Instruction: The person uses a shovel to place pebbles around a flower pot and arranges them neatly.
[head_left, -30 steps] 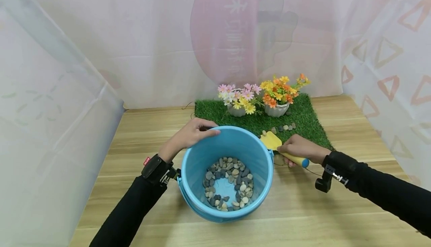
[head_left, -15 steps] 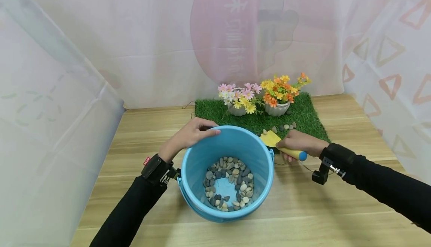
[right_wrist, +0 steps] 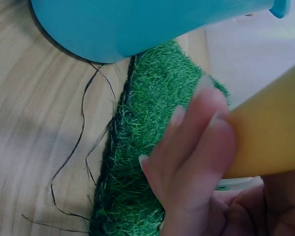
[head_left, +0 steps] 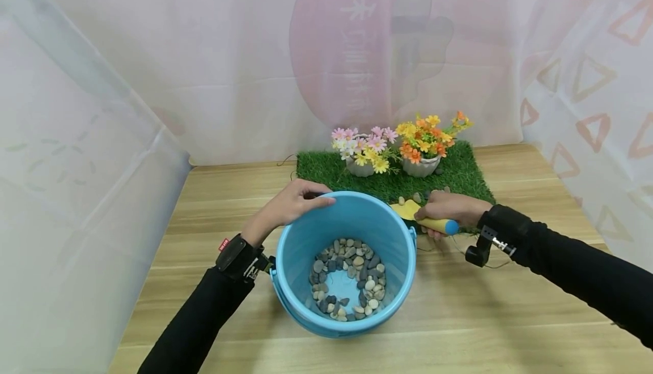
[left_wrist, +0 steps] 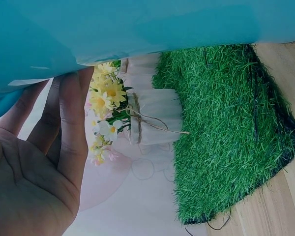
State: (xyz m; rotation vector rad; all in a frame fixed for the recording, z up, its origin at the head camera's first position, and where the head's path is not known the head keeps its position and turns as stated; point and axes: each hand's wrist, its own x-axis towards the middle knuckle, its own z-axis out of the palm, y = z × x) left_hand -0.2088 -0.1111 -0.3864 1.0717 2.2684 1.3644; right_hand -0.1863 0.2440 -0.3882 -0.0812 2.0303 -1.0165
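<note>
A blue bucket stands on the table, its inner wall bare above a ring of grey, dark and pale pebbles. At its far left rim, my left hand grips the edge, thumb inside and fingers outside; the left wrist view shows those fingers against the outer wall. To the right of the bucket, my right hand holds a small yellow shovel by its handle, which ends in blue. The blade is low over the grass mat, beside a few pebbles; part of it is behind the rim.
An artificial grass mat lies behind the bucket. On it stand two white pots of artificial flowers, one pink and yellow, one orange and yellow. Loose dark threads trail from the mat. Printed cloth encloses the wooden table.
My right hand has moved a little left and away from me with the shovel, its blade sliding further behind the bucket rim. The left hand and bucket stay in place.
</note>
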